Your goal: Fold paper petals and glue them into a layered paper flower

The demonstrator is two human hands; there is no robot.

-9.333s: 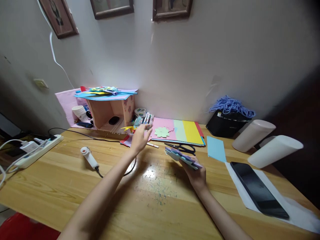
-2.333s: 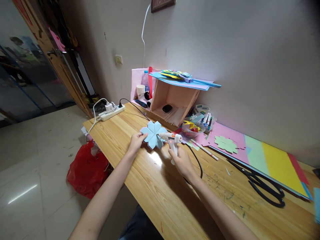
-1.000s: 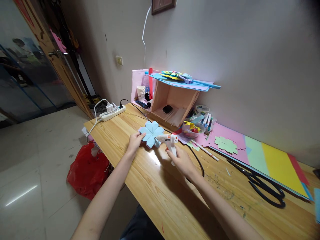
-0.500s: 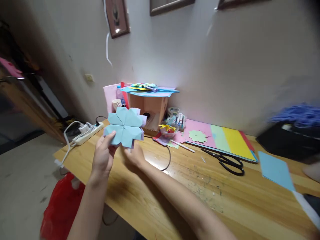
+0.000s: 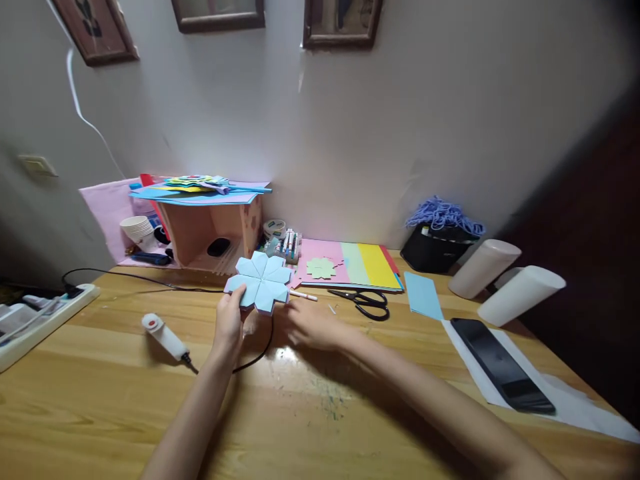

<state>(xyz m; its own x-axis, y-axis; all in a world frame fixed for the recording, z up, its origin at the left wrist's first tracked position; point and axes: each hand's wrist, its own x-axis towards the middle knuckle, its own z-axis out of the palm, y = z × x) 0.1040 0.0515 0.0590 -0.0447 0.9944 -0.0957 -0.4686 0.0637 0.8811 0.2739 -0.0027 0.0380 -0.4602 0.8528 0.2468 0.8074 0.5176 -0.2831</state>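
A light blue folded-paper flower (image 5: 262,280) with several petals and lilac edges underneath is held above the table. My left hand (image 5: 230,320) grips its lower left edge, thumb on top and fingers beneath. Close to the flower's lower right side is my right hand (image 5: 313,325), palm down with fingers loosely bent and slightly apart. It seems to hold nothing, though its fingertips are a little blurred. Behind it, a white stick (image 5: 303,295) lies on the table. Black-handled scissors (image 5: 369,304) rest beyond my right hand.
A pale green paper flower (image 5: 321,268) lies on coloured sheets (image 5: 375,267). At the back stands an open box (image 5: 200,227) topped with papers. Left are a corded white device (image 5: 165,337) and a power strip (image 5: 75,303); right, a phone (image 5: 500,367) and white rolls (image 5: 523,293).
The view has swung right, showing the phone and rolls. My right hand has come out from beneath the flower to its right side. My left hand still holds the flower.
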